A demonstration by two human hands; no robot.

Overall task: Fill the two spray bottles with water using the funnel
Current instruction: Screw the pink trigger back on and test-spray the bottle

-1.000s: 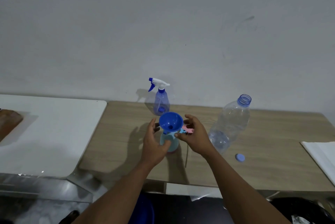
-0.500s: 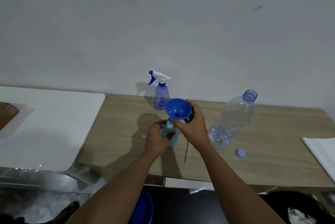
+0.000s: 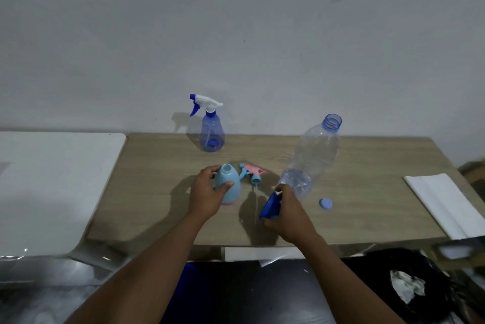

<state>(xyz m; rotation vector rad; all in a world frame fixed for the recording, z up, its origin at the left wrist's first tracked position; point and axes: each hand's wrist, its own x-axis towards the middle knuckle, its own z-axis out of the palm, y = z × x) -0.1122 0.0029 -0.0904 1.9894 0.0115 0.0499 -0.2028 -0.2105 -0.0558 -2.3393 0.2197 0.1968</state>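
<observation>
At the far left a white countertop (image 3: 60,179) butts against the wooden table (image 3: 147,179). Near the wall stands the translucent blue spray bottle (image 3: 212,137), upright, with its white and blue trigger head screwed on. In front of it the left hand (image 3: 206,193) grips the light blue spray bottle (image 3: 231,187): fingers curl round the far side, and the thumb lies across the near face. This bottle stands upright on its pink base with its neck open. Just right of it the pink and light blue trigger head (image 3: 252,172) lies on its side on the table. Next comes the right hand (image 3: 290,214), fingers curled and clasping the blue funnel (image 3: 270,208), which is tilted and held low, apart from both spray bottles. Whether its knuckles touch the clear water bottle (image 3: 311,158) just behind cannot be told. That bottle is uncapped, with a little water at the bottom. Its blue cap (image 3: 325,203) lies beside it, and a folded white sheet (image 3: 443,203) rests at the right edge.
</observation>
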